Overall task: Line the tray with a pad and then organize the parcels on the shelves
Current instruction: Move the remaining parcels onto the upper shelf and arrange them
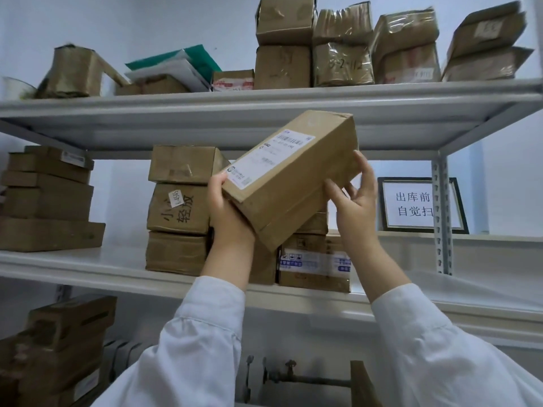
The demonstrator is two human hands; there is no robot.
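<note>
Both hands are up at the shelving in the head view. The left hand [226, 207] grips the lower near corner of a brown parcel [293, 183], with the palm underneath and the thumb hooked over the top face right by the white shipping label [269, 158]. The right hand [357, 198] is loose and spread, its fingers fairly straight. The fingertips [358, 155] touch the parcel's right side and are not wrapped round it.

The parcel is in the air and tilted, far end high and near end low. It sits between the upper shelf board [264, 118] and the middle shelf [88, 268], in front of the boxes stored there and resting on neither board. White sleeves [188, 348] cover both forearms.

Just left of it on the middle shelf stands a stack of three cartons [179, 207], the middle one marked with handwritten characters. Below the parcel sits a box with blue-printed tape [314, 261], and far left is a pile of flat cartons [44, 201]. Off to the right a framed sign [411, 207] leans against the wall.

Up top is a row of taped boxes [342, 45], with green and white mailers [182, 64] to their left. More cartons [58, 348] are heaped bottom left.
</note>
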